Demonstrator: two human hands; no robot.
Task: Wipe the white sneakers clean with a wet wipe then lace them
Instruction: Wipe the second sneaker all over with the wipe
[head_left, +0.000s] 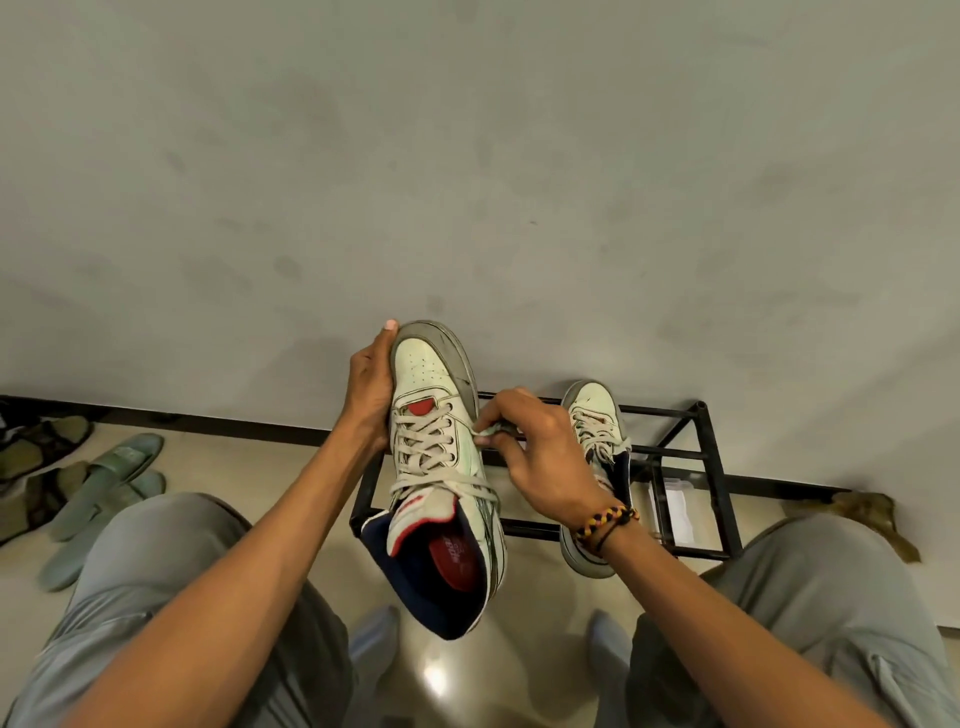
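Two hands on one sneaker, wiping its side.
Left hand (371, 387) cups held sneaker (436, 441) by the toe; right hand (540, 457) pinches a wet wipe (485, 431) against its side. Risk: wipe snagging laces, toe grip slipping. Second sneaker (597, 457) waits on rack (696, 452).

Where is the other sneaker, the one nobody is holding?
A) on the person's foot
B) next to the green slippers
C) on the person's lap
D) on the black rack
D: the second sneaker sits on the black rack, to the right of the held sneaker.
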